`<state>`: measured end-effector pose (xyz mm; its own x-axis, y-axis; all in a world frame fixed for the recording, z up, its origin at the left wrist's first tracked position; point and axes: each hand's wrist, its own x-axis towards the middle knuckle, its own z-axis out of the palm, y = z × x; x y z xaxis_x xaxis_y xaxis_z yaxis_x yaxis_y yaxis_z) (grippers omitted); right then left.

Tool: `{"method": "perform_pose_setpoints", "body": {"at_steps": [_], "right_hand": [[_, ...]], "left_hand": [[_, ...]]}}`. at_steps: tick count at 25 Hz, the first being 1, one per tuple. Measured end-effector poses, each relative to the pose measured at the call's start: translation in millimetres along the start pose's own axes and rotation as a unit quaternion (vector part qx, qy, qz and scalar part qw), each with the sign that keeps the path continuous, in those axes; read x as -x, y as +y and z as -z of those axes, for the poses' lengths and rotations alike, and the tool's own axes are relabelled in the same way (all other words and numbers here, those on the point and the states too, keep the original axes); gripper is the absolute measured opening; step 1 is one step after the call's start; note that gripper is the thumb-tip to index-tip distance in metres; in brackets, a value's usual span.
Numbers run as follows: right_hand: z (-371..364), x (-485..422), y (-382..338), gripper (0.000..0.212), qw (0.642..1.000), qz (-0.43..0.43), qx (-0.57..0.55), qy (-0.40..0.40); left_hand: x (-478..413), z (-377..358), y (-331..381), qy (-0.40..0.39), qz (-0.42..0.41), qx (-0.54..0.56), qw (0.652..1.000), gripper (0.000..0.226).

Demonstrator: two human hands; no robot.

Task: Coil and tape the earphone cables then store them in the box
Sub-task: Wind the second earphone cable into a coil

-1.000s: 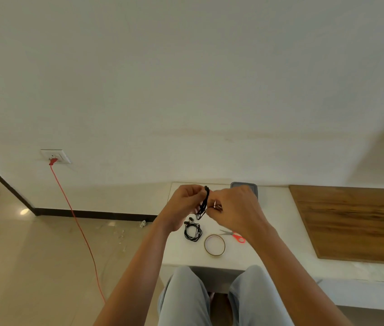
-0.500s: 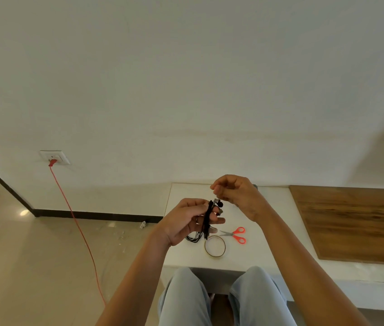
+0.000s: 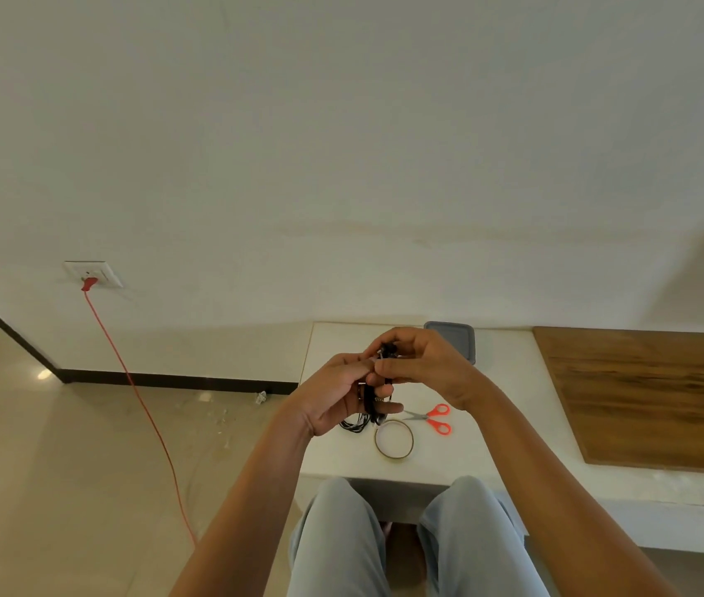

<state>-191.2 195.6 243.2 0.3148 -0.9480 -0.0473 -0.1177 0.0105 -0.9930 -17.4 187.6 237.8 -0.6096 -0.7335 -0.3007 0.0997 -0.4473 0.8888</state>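
The left hand [image 3: 335,396] has its fingers curled around a black earphone cable [image 3: 372,400], wound in a bunch and held up above the white table [image 3: 492,428]. The right hand [image 3: 425,368] pinches the top of that bunch. Another cable [image 3: 350,425] lies on the table under the hands. Just to its right are a tape roll [image 3: 376,440] and red scissors [image 3: 424,417]. The box [image 3: 456,340] sits at the far edge.

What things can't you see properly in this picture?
Head view:
Held earphone cable: mostly covered by the left hand and right hand; any tape on it is too small to tell.
Second cable bundle on the table: partly behind the left hand.
Grey box: partly behind the right hand; contents hidden.
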Motion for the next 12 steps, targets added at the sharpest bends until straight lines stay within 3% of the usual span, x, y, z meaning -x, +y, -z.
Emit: {"method": "perform_pose_setpoints", "body": {"at_steps": [7, 12], "right_hand": [[-2, -16, 28, 0.014, 0.99, -0.042, 0.044, 0.13], [3, -26, 51, 0.012, 0.985, -0.057, 0.077, 0.144]], "left_hand": [[-24, 13, -2, 0.052, 0.041, -0.041, 0.997, 0.023], [-43, 19, -13, 0.09, 0.083, -0.109, 0.987, 0.032]]}}
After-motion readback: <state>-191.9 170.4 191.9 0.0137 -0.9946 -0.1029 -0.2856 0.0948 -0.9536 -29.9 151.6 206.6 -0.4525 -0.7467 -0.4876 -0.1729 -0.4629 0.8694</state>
